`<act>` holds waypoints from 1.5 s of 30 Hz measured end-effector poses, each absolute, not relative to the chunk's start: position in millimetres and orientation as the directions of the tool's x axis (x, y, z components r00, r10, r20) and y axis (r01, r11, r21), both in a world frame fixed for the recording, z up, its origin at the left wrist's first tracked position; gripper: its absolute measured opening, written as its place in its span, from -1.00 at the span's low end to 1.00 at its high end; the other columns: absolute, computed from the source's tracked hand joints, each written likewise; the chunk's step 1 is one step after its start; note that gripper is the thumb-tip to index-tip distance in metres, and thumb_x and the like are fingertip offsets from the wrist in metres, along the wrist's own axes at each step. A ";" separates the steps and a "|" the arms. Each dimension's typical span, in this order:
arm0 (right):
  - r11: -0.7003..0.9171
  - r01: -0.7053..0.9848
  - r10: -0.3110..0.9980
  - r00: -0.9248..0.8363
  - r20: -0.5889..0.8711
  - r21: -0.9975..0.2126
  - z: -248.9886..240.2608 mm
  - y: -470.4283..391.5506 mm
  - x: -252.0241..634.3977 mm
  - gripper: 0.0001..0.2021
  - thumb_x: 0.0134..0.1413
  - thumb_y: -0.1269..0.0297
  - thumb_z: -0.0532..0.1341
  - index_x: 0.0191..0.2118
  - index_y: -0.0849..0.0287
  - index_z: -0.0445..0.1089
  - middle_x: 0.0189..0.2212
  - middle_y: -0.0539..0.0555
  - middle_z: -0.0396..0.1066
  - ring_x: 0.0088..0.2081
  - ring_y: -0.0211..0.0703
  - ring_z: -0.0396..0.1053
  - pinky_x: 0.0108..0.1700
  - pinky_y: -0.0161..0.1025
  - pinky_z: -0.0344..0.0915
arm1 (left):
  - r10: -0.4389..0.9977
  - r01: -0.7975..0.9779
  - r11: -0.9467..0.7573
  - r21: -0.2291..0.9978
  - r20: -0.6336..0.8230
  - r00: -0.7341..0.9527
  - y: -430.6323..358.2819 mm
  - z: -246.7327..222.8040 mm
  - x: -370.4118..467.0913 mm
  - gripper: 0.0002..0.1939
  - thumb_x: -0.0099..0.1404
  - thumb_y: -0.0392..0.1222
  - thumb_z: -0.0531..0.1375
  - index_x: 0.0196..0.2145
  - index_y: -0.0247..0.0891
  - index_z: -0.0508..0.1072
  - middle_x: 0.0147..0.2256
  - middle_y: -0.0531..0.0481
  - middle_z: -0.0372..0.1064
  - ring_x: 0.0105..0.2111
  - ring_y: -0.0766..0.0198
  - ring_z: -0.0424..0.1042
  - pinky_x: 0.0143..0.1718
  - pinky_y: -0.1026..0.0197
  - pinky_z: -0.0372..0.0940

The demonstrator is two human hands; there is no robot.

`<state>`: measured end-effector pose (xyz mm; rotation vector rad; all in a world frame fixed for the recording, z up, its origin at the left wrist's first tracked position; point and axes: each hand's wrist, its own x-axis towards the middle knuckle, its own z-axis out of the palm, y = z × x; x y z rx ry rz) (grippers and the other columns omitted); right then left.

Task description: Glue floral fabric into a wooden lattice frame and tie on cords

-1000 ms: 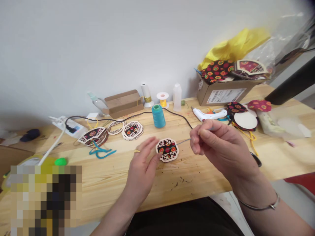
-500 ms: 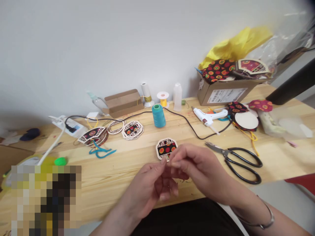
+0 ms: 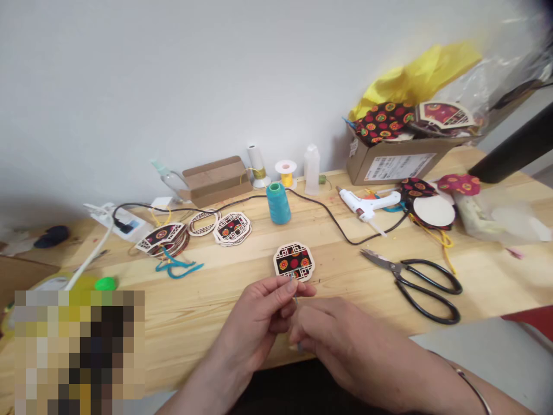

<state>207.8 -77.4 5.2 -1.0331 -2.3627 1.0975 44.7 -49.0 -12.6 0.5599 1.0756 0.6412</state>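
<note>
My left hand (image 3: 261, 314) is closed, with thumb and forefinger pinching a thin blue thread (image 3: 296, 300). The thread runs down into my right hand (image 3: 330, 325), whose fingers are closed around it; a bit of blue shows below them. Both hands are close together near the table's front edge. Just beyond my left fingertips lies a wooden lattice-framed piece with dark floral fabric (image 3: 294, 260). Behind it stands a teal thread cone (image 3: 279, 204). Large black-handled scissors (image 3: 401, 271) lie to the right of my right hand.
A white glue gun (image 3: 367, 203) with a black cable lies back right, before a cardboard box (image 3: 389, 164) of fabric pieces. Fan-shaped (image 3: 162, 239) and scalloped wooden pieces (image 3: 233, 229) lie left. Spools, a bottle (image 3: 311, 170) and an open carton (image 3: 218, 181) line the wall.
My right hand has moved down toward me, below my left fingertips. The floral piece is now more fully uncovered, and the blue thread shows between my hands.
</note>
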 end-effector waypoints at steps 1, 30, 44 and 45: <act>0.434 0.483 0.726 -0.687 -0.022 -0.761 6.5 -77.5 207.7 -0.79 0.04 0.61 0.03 -0.29 0.21 0.30 -0.33 0.03 0.42 -0.32 -0.24 0.32 -0.27 -0.34 0.23 | 0.734 -0.208 0.673 0.710 -0.607 0.304 -47.8 -11.9 44.6 -0.73 0.05 -0.07 0.34 -0.43 -0.39 0.55 -0.60 0.04 0.32 -0.64 0.47 0.18 -0.65 0.40 -0.02; 0.386 0.392 0.501 -0.849 -0.167 -0.835 -7.3 -74.9 199.7 -0.84 0.12 0.42 0.15 -0.28 0.19 0.49 -0.33 0.03 0.54 -0.30 -0.24 0.44 -0.29 -0.41 0.26 | 0.825 -0.375 0.564 0.736 -0.524 0.215 -43.8 -10.6 43.4 -0.82 0.07 -0.20 0.34 -0.42 -0.41 0.55 -0.63 0.12 0.21 -0.68 0.59 -0.05 -0.66 0.45 -0.13; -0.096 0.175 0.952 -0.270 -0.142 -0.980 -9.5 -51.1 210.2 -0.80 0.14 0.21 0.15 -0.27 0.19 0.47 -0.37 0.01 0.50 -0.32 -0.24 0.38 -0.27 -0.32 0.27 | 0.936 -0.139 0.351 0.926 -0.344 0.067 -47.6 -20.3 39.6 -0.82 0.13 -0.13 0.27 -0.40 -0.31 0.58 -0.67 0.15 0.08 -0.63 0.46 -0.03 -0.62 0.35 -0.12; -0.138 0.116 0.954 -0.251 -0.164 -0.984 -10.5 -47.4 206.2 -0.79 0.11 0.18 0.18 -0.25 0.19 0.47 -0.34 0.03 0.50 -0.29 -0.21 0.40 -0.23 -0.29 0.29 | 0.943 -0.098 0.331 0.938 -0.326 0.069 -48.6 -20.2 39.5 -0.81 0.14 -0.12 0.26 -0.39 -0.30 0.58 -0.66 0.15 0.08 -0.63 0.45 -0.03 -0.62 0.35 -0.11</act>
